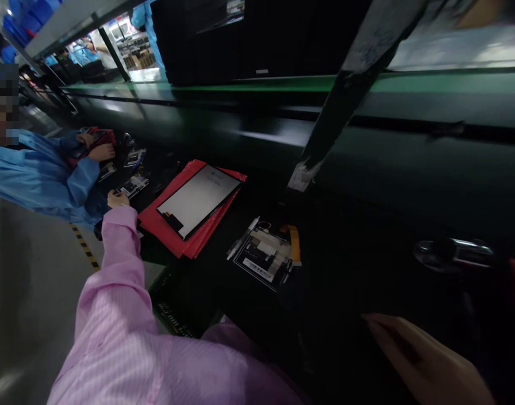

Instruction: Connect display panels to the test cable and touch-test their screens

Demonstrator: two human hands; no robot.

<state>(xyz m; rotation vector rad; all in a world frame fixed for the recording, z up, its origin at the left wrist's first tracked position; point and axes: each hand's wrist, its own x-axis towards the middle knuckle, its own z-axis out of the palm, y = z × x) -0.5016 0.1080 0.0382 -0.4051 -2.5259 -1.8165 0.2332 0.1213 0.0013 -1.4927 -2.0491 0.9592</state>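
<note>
My left hand point(118, 198), at the end of a pink sleeve, reaches far to the left. Its fingers are closed at the near edge of a flat circuit board assembly point(133, 185) lying on the dark bench. At the lower right is my right hand point(428, 357), low over the bench, thumb and fingertips drawn together in a pinch. Whatever is between those tips, if anything, is too small and dark to make out. A second board assembly point(263, 256), with a barcode label and an orange ribbon cable point(295, 244), lies between my hands.
A display panel point(200, 197) rests on red sleeves point(168, 236) at centre left. A co-worker in blue point(41, 174) handles red-wrapped items beside more boards point(134, 157). A slanted post point(328, 118) rises from the bench. A shiny metal object point(472, 251) is at right.
</note>
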